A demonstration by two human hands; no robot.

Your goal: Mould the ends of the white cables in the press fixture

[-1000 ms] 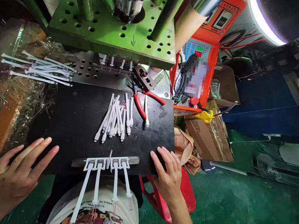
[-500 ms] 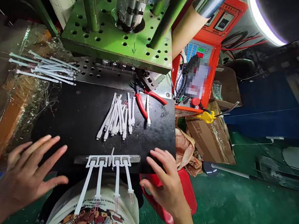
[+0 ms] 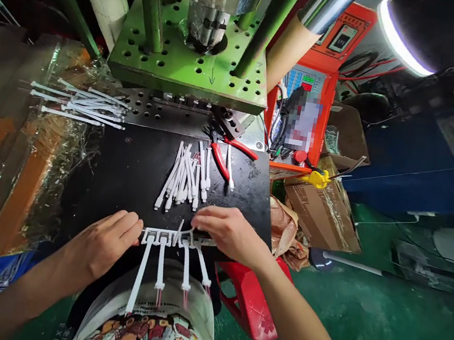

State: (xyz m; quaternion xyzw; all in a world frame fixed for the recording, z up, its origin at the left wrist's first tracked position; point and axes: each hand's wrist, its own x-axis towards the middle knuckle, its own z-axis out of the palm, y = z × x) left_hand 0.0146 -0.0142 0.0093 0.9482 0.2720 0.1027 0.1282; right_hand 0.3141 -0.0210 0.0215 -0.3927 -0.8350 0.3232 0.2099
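The left hand [image 3: 108,243] and right hand [image 3: 231,234] are now closing in on the grey bar [image 3: 206,242], no longer hovering apart. On the far left, loose white cables [image 3: 83,103] are lying piled. The left hand is curling its fingers over the bar's left end; I can't tell if it's gripping. The white strip [image 3: 156,231] is lying along the bar, four cables [image 3: 161,266] hanging nearward. Beyond, a cable bunch [image 3: 184,177] is lying. The right hand is bunching its fingertips at the strip's right part, any pinch unclear.

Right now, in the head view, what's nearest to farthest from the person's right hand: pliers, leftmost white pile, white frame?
1. White frame, right by the right hand.
2. Pliers, forward of that hand.
3. Leftmost white pile, far left.
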